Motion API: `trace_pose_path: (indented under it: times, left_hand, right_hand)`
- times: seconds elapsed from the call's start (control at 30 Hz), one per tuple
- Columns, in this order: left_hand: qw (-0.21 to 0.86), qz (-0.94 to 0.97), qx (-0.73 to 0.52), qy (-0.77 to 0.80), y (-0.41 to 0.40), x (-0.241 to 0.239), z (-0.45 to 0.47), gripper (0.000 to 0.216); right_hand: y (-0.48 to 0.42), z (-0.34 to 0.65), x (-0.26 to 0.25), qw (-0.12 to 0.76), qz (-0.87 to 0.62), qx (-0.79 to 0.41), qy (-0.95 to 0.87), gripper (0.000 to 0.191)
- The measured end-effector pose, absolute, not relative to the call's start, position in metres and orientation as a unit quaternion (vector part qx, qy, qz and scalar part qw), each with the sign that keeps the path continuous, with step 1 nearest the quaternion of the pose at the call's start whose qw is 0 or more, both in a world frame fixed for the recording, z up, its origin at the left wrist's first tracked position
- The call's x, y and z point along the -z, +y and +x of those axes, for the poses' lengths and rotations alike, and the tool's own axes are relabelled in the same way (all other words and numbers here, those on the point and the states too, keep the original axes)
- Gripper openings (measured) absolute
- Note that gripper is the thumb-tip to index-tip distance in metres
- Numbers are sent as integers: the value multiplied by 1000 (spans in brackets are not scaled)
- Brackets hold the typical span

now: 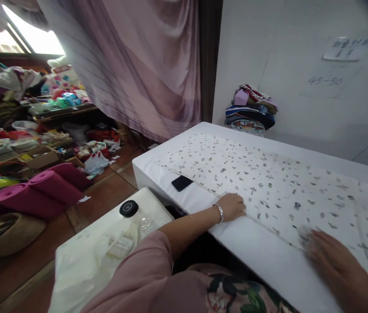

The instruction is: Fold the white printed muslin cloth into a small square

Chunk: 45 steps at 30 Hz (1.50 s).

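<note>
A long piece of white cloth point(216, 161) with small scattered grey and brown prints lies spread over a white-covered table point(252, 243). Its near edge shows a narrow folded or hemmed strip. My left hand point(231, 207), with a silver bracelet at the wrist, rests flat on that edge, fingers stretched over the print. To the right, my right hand point(329, 261) is over the same near edge, smeared by motion. Something pale and greyish blurs at its fingertips; I cannot make out whether it is held. A black phone point(182, 183) lies beside the cloth's near edge, left of my left hand.
At the left stands a smaller white table point(82, 256) with a round black container point(128, 208) and a clear plastic bag point(122, 243). Folded fabrics point(251, 108) are stacked against the white wall. Pink rolls point(37, 189) and a basket point(8, 234) crowd the floor beyond.
</note>
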<state>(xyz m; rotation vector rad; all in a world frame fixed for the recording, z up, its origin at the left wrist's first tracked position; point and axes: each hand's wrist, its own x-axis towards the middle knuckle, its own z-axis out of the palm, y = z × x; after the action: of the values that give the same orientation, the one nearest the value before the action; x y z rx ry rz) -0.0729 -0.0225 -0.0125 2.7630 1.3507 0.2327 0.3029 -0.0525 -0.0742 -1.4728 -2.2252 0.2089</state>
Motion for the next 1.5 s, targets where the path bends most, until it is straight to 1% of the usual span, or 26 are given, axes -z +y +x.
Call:
trace_pose_path:
  times: [0.07, 0.13, 0.17, 0.3, 0.4, 0.5, 0.67, 0.8, 1.0, 1.13, 1.33, 1.5]
  left_hand:
    - [21, 888, -70, 455, -25, 11, -81, 24]
    - [11, 883, -68, 464, -26, 12, -85, 22]
    - [5, 882, -70, 466, -26, 13, -86, 22]
    - [-24, 880, -76, 468, -24, 22, -87, 21]
    - [-37, 882, -85, 462, -24, 26, -88, 20]
    - [-43, 885, -101, 453, -25, 27, -90, 21]
    - [-23, 887, -121, 444, -24, 25, -104, 28]
    - [-17, 870, -107, 481, -23, 22, -125, 23]
    - [-16, 864, -93, 494, -19, 17, -145, 20]
    - [-25, 874, -82, 478, -15, 17, -145, 17]
    - [-47, 870, -95, 482, -14, 20, -144, 22]
    - [-56, 859, -92, 500, -16, 24, -143, 24]
  right_hand:
    - [-52, 261, 66, 264, -478, -73, -834, 45]
    - [-48, 229, 61, 260, -449, -65, -852, 32]
    - [-46, 217, 58, 254, -442, -58, -858, 31]
    - [-38, 201, 54, 213, -436, -24, -874, 42]
    - [-38, 204, 54, 197, -433, -13, -879, 45]
    - [-40, 207, 57, 213, -426, -7, -879, 45]
    - [-39, 208, 62, 208, -423, -8, -882, 42]
    - [-33, 200, 64, 212, -421, -10, -882, 44]
    - [-23, 168, 51, 190, -389, -41, -900, 43]
    - [-22, 155, 48, 177, -407, -69, -893, 45]
    - [-30, 156, 43, 182, -408, -76, -891, 42]
    - [-35, 139, 23, 156, -410, -92, -894, 47]
